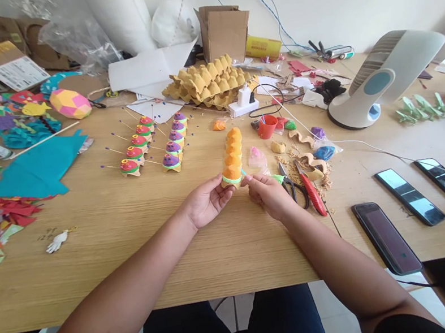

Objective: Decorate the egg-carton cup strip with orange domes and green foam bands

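An orange-coated egg-carton strip [233,154] stands on the table in front of me, with a light green band along its near end. My left hand [210,200] grips that end between thumb and fingers. At its right side, my right hand [268,192] is closed in a pinch, and a small light-blue piece [243,172] shows at the fingertips. Beyond to the left stand two finished-looking carton caterpillars, one red and green [139,140], one purple [175,138], both with pins sticking out.
Scissors [289,180] and a red utility knife [311,188] lie right of my hand among carton scraps. Phones [385,238] and a white fan [380,81] are farther right. Stacked egg trays [212,85] and a power adapter [243,102] sit behind. Blue felt [39,167] lies left.
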The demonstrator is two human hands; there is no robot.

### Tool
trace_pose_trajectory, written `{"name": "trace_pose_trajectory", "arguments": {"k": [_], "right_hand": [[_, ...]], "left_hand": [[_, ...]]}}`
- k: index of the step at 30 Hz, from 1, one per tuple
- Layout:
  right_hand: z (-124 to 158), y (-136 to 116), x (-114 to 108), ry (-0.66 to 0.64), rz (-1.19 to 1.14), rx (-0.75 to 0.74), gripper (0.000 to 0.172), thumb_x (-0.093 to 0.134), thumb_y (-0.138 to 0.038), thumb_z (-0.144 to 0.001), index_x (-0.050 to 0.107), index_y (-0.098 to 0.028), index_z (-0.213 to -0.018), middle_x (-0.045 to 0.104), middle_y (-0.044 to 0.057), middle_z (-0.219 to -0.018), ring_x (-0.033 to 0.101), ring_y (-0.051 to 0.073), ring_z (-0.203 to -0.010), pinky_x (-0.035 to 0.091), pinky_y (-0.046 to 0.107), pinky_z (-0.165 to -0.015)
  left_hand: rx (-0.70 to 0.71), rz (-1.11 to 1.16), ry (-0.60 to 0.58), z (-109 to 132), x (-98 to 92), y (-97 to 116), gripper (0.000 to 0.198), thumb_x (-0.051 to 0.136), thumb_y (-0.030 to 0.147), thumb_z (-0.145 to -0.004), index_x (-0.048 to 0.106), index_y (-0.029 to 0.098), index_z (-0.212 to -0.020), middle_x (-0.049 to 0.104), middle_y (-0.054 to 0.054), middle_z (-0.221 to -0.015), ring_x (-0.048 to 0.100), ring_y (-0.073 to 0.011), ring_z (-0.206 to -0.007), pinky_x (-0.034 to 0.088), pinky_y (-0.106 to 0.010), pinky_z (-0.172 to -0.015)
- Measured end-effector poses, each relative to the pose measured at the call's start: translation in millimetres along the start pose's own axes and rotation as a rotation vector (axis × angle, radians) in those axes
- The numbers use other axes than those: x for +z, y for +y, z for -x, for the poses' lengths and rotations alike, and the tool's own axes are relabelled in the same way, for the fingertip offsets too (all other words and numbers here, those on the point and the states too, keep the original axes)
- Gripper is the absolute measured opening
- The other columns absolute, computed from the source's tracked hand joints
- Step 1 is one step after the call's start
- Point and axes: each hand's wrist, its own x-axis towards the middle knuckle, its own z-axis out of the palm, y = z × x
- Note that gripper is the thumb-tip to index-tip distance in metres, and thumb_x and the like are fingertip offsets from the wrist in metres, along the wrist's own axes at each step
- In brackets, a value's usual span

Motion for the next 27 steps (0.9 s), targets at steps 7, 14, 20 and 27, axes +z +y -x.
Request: {"name": "trace_pose_trajectory", "arguments": {"k": [7, 14, 20, 27], "right_hand": [[2.8, -3.1, 3.7, -0.019, -0.058, 0.025, 0.052, 0.087, -0.060, -0.063, 0.054, -0.021, -0.073, 0.032, -0.011, -0.052, 0.022, 0.006, -0.047, 0.012, 0.027, -0.048], [3.1, -3.9, 7.2, 0.037, -0.084, 0.032, 0.053, 0.094, -0.053, -0.052, 0.059, -0.019, -0.075, 0.045, -0.009, -0.061, 0.027, 0.004, -0.050, 0.014, 0.026, -0.049], [3.0, -1.8, 8.4, 0.038, -0.118, 0.013, 0.051, 0.092, -0.053, -0.056, 0.057, -0.019, -0.071, 0.040, -0.009, -0.056, 0.026, 0.005, -0.051, 0.015, 0.026, -0.050], [3.1, -0.4, 7.2, -0.008, -0.220, 0.026, 0.051, 0.092, -0.052, -0.060, 0.053, -0.019, -0.068, 0.031, -0.011, -0.052, 0.023, 0.005, -0.048, 0.014, 0.024, -0.047]], "left_hand": [[-0.030, -0.017, -0.029, 3.5, 3.7, -0.6, 0.025, 0.049, 0.016, -0.103, 0.072, 0.008, -0.097, 0.076, -0.009, -0.081, 0.075, -0.0131, -0.070, 0.063, -0.019, -0.065], [-0.046, -0.024, -0.034, 3.4, 3.3, -4.5, 0.025, 0.048, 0.014, -0.103, 0.072, 0.008, -0.099, 0.076, -0.008, -0.082, 0.075, -0.0120, -0.070, 0.063, -0.018, -0.066], [-0.050, -0.014, -0.024, 2.5, 2.8, -4.0, 0.024, 0.048, 0.014, -0.104, 0.071, 0.008, -0.100, 0.076, -0.007, -0.081, 0.075, -0.0117, -0.069, 0.064, -0.018, -0.064], [-0.061, -0.006, -0.026, 2.3, 1.9, -4.0, 0.025, 0.048, 0.015, -0.104, 0.071, 0.007, -0.100, 0.075, -0.007, -0.079, 0.076, -0.0127, -0.070, 0.064, -0.018, -0.064]]}}
